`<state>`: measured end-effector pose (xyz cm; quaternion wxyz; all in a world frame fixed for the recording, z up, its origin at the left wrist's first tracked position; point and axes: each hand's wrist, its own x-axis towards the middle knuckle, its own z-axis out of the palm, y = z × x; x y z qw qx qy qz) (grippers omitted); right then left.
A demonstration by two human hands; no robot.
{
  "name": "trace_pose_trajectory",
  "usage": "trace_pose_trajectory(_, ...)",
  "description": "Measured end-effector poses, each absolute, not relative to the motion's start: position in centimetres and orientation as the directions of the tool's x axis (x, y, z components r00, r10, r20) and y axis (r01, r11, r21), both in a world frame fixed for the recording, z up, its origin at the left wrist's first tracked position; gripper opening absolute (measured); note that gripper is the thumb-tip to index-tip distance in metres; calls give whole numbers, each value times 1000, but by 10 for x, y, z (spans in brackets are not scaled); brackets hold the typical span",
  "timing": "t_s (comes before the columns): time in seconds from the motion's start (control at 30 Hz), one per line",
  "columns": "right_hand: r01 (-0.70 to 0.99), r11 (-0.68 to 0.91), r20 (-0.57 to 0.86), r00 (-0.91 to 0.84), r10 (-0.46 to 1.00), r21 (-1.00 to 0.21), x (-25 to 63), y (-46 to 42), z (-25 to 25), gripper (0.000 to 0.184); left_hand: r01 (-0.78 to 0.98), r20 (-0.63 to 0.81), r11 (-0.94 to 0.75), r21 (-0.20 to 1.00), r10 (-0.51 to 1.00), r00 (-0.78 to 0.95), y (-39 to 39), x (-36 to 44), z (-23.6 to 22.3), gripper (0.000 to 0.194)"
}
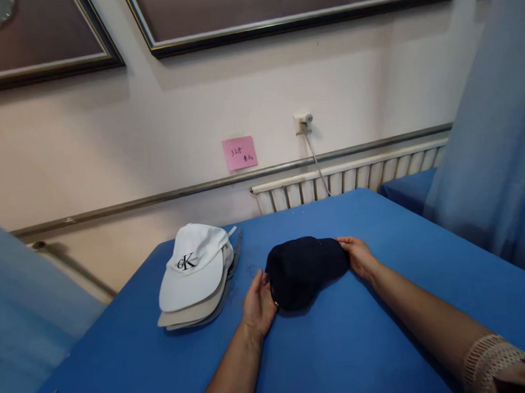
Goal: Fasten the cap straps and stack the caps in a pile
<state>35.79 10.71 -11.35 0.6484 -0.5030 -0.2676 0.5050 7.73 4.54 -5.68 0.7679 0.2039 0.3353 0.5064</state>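
A dark navy baseball cap (305, 270) is held low over the blue-covered table (341, 356), turned sideways. My left hand (258, 303) grips its left edge, the thumb up and the other fingers partly hidden behind the fabric. At the cap's right end, my right hand (356, 255) pinches the edge between thumb and fingers. Left of my hands lies a stack of several caps. On top is a white cap (199, 261) with black "CK" lettering, its brim toward me; beige and grey brims show beneath it.
Blue curtains hang at the left (31, 308) and right (483, 132). Behind the table are a white radiator (349, 177), a metal rail (178, 193) and a wall socket (303, 124) with a plugged-in cord. A pink note (239, 153) is stuck on the wall under framed pictures.
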Motion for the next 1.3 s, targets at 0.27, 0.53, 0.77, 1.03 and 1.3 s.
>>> trace_pose_trajectory(0.27, 151, 350, 380, 451, 808, -924, 318, 51, -59, 20, -658, -306, 391, 643, 919, 247, 47, 84, -63, 11)
trace_pose_trajectory(0.53, 492, 486, 378, -308, 873, -722, 244, 21, -80, 52, -685, -334, 406, 605, 910, 245, 50, 77, -70, 10)
trace_pose_trajectory(0.77, 540, 342, 286, -189, 940, -769, 272, 50, -103, 40, -534, -251, 220, 816, 968, 16, 50, 90, -78, 30)
trace_pose_trajectory(1.03, 506, 482, 392, -280, 876, -716, 270, 44, -97, 25, 263, 372, -340, 903, 924, -83, 39, 101, -74, 17)
trace_pose_trajectory(1.3, 605, 430, 361, -240, 901, -670, 272, 45, -97, 17, 430, 304, -491, 758, 849, 432, 45, 98, -74, 19)
